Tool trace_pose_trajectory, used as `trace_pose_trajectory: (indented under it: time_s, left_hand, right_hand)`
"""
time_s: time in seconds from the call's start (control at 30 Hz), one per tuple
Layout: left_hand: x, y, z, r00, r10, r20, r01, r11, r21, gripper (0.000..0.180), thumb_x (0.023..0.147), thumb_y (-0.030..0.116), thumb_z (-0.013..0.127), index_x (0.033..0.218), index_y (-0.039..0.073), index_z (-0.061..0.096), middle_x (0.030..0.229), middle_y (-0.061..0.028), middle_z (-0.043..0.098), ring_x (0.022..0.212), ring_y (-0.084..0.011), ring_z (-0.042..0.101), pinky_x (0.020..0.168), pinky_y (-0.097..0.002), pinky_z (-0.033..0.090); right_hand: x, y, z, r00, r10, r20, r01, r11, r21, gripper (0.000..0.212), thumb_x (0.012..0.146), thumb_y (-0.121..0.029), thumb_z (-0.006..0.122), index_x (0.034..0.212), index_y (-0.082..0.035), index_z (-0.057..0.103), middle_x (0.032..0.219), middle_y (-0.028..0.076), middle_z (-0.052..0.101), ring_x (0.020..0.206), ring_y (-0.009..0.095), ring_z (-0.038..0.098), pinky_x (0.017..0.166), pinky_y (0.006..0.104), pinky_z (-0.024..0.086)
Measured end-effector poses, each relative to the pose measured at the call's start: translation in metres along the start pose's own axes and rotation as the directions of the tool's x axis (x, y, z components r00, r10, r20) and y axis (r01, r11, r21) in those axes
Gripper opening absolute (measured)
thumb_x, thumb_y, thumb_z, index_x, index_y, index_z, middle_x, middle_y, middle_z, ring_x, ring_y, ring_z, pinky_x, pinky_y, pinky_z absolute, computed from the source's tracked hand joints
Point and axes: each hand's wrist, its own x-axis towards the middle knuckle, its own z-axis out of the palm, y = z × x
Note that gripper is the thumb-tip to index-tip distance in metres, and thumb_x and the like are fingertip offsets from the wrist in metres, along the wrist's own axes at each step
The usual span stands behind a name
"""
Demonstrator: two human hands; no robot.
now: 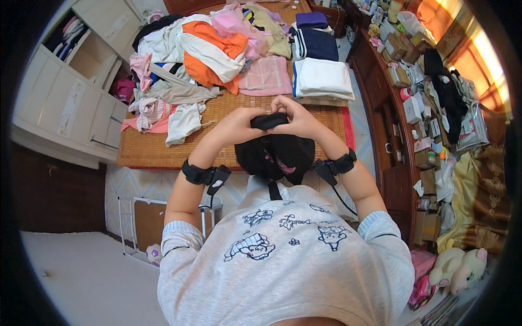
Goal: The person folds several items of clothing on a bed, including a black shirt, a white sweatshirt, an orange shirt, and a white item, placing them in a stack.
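Note:
A black garment is bunched between my two hands, raised at the near edge of the bed. My left hand grips its left end, fingers curled around the cloth. My right hand pinches the other end, with the index finger bent up above it. Below the hands, dark cloth with a small pink mark hangs over the bed's edge; whether it is one piece with the bunched part I cannot tell.
A heap of loose clothes, with an orange and white one on top, covers the bed's far left. Folded white cloth and dark folded stacks lie at the far right. A cluttered wooden cabinet stands right, a white wardrobe left.

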Motion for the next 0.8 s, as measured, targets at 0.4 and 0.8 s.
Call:
trace_pose_trajectory:
  time_s: [0.4, 0.8]
  left_hand:
    - [-0.024, 0.025, -0.044, 0.976, 0.16, -0.15, -0.188, 0.963, -0.194, 0.023, 0.057, 0.003, 0.062, 0.078, -0.003, 0.055, 0.071, -0.0042, 0.053, 0.068, -0.0129, 0.049, 0.061, -0.0246, 0.038]
    - [-0.049, 0.034, -0.052, 0.889, 0.357, -0.287, -0.431, 0.864, -0.261, 0.015, 0.064, 0.012, 0.061, 0.064, -0.002, 0.053, 0.06, -0.0057, 0.05, 0.054, -0.015, 0.043, 0.05, -0.0274, 0.03]
  right_hand:
    - [-0.03, 0.067, -0.011, 0.973, 0.133, 0.187, -0.091, 0.971, -0.22, 0.063, 0.057, -0.012, 0.075, 0.113, -0.007, 0.049, 0.107, 0.005, 0.051, 0.101, 0.017, 0.047, 0.089, 0.0299, 0.036]
    - [-0.002, 0.113, -0.004, 0.775, 0.236, 0.586, -0.399, 0.902, 0.165, 0.087, 0.06, 0.001, 0.064, 0.134, -0.019, 0.023, 0.137, 0.005, 0.022, 0.122, 0.021, 0.027, 0.1, 0.0334, 0.023]
